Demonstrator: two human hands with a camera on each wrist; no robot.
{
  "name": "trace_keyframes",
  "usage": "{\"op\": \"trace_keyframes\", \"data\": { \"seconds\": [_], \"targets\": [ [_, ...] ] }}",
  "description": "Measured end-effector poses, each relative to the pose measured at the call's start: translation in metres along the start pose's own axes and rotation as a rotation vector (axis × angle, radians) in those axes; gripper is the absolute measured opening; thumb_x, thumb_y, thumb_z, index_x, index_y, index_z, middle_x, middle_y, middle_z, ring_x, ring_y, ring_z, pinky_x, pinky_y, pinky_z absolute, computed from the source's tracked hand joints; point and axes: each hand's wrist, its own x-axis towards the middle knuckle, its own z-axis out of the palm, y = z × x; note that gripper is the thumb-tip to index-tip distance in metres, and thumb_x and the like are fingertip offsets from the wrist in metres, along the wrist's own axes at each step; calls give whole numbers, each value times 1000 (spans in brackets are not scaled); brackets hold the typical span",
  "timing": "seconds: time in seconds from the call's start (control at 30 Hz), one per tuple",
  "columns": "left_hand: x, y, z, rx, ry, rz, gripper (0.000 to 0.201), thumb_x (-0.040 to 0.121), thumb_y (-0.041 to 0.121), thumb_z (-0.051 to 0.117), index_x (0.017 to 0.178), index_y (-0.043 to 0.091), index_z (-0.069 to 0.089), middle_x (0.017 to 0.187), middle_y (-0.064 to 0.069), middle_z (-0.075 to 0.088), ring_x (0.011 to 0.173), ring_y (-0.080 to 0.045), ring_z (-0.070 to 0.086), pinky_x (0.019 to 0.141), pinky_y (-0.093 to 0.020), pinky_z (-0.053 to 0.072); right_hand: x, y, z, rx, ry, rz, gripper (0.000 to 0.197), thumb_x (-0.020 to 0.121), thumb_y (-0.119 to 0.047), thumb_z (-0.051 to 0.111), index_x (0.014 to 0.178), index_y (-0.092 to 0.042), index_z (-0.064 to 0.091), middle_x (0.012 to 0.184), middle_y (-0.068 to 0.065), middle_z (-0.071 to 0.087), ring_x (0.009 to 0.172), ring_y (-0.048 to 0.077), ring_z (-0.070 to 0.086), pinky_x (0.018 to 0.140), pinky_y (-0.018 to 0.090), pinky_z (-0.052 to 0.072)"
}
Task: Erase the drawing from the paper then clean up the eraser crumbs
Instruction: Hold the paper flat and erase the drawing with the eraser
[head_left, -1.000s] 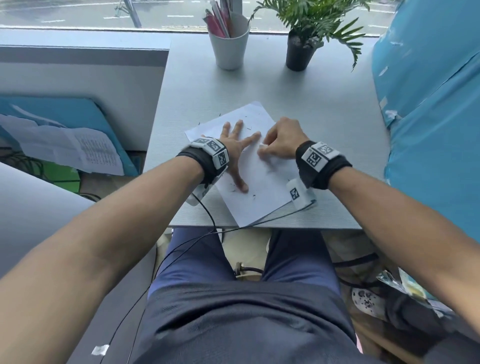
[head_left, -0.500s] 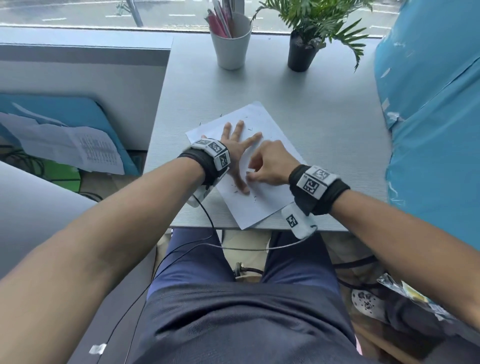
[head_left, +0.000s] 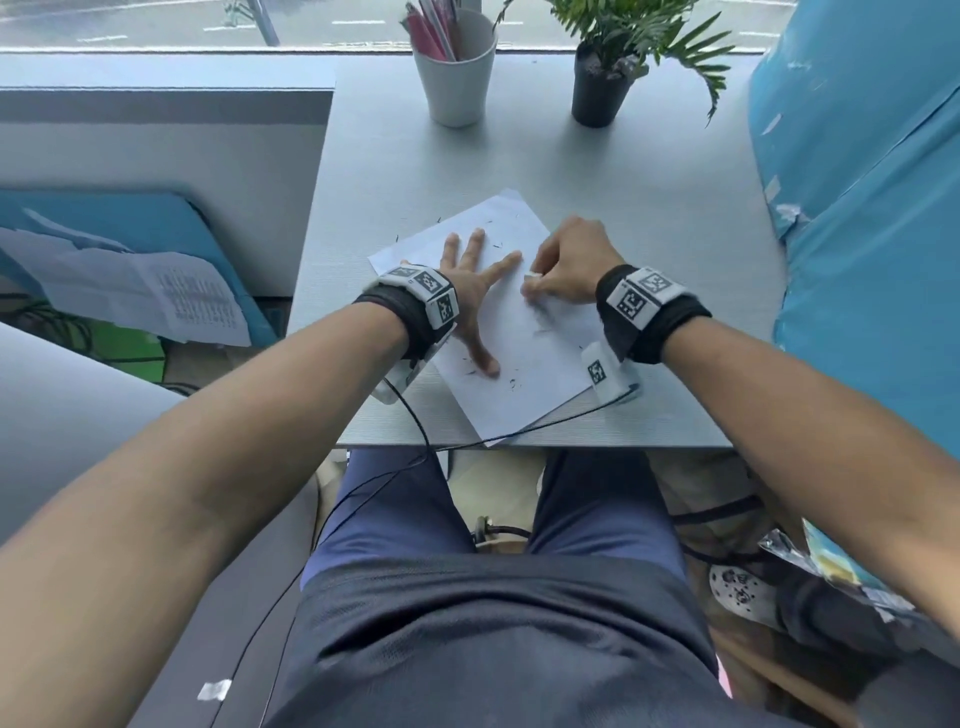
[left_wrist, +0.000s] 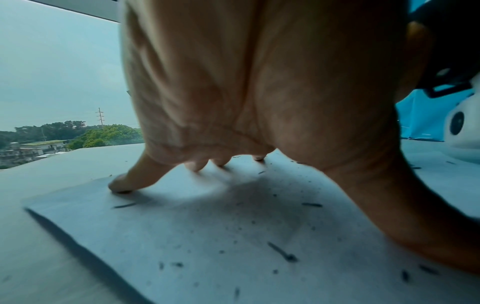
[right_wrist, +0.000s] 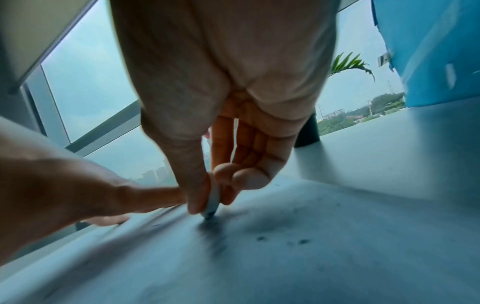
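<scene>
— While my left hand (head_left: 470, 291) lies spread on the sheet of paper (head_left: 524, 374), fingers straight and fanned, what do you read on your side?

— In the left wrist view your fingertips (left_wrist: 122, 185) press flat on the sheet and the palm arches above it. Nothing is held in that hand. And the right?

— My right hand (head_left: 569, 265) has its fingers curled, and it pinches a small white eraser (head_left: 532, 274) between thumb and forefinger. The right wrist view shows the eraser's lower tip (right_wrist: 209, 214) touching the paper, just beside my left index finger.

— Where does the paper lie?

— It lies on the grey desk (head_left: 623, 171), turned at an angle, with its near corner at the front edge. A second sheet seems to lie under it, though I cannot tell for sure.

— Any drawing left?

— I see a faint grey smudge (right_wrist: 215, 232) under the eraser tip; its shape is too blurred to name. Dark eraser crumbs (left_wrist: 283, 254) are scattered over the sheet, most of them round my left thumb and a few near the far corner.

— What else is on the desk?

— A white cup of pens (head_left: 457, 78) and a small potted plant (head_left: 602, 88) stand at the far edge by the window, well apart from the paper.
</scene>
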Motion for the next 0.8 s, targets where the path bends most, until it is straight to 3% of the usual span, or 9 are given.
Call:
{"op": "trace_keyframes", "data": {
  "seconds": [0.1,0.17,0.2,0.3,0.4,0.53,0.7,0.8],
  "targets": [
    [-1,0,-1,33,1,-1,162,41,65,93,150,45,-25,157,-2,-41,145,-36,-33,106,-79,7,-20,-17,24,-67,-127,-135,14,71,-27,78,71,-13,75,73,-5,68,62,9,60,65,24,50],
    [-2,-1,-1,44,4,0,162,40,65,93,151,45,-25,157,-2,-41,145,-36,-33,104,-81,7,-19,-16,24,-55,-180,-129,12,72,-28,79,73,-15,76,70,-7,67,57,2,54,59,17,43],
    [-3,-1,0,39,0,2,162,41,64,93,151,45,-25,157,-2,-40,145,-36,-33,104,-81,8,-12,-12,20,-39,-140,-91,12,72,-27,79,75,-15,77,71,-5,70,57,1,56,58,15,42],
    [-3,-2,0,8,-6,9,161,40,63,93,151,49,-23,158,0,-40,145,-34,-33,105,-81,8,2,-3,7,27,11,-4,18,70,-27,81,81,-12,79,78,0,74,71,10,66,67,20,50],
    [1,-5,2,23,-1,18,161,38,67,92,149,51,-24,157,2,-42,145,-33,-34,103,-83,4,-3,-1,10,-33,-28,-59,19,71,-26,80,83,-11,79,82,1,74,77,13,67,72,23,52],
    [-1,-16,-2,33,9,87,157,39,66,92,151,53,-18,159,3,-38,147,-29,-33,104,-82,-1,-6,21,-1,-41,30,59,19,71,-26,80,85,-12,79,84,2,73,79,14,65,78,25,54],
    [-1,-30,-10,30,52,211,142,55,53,92,159,36,-3,166,0,-20,152,-21,-20,114,-70,-9,-11,23,5,-64,47,28,20,72,-25,79,85,-11,79,87,4,73,83,17,67,78,25,54],
    [-4,-12,-1,-36,81,253,131,63,59,86,161,31,4,168,2,-13,153,-17,-14,115,-72,-4,-8,21,7,-81,49,31,19,70,-27,79,82,-12,79,84,3,73,81,17,67,77,25,54]
  ]
}}
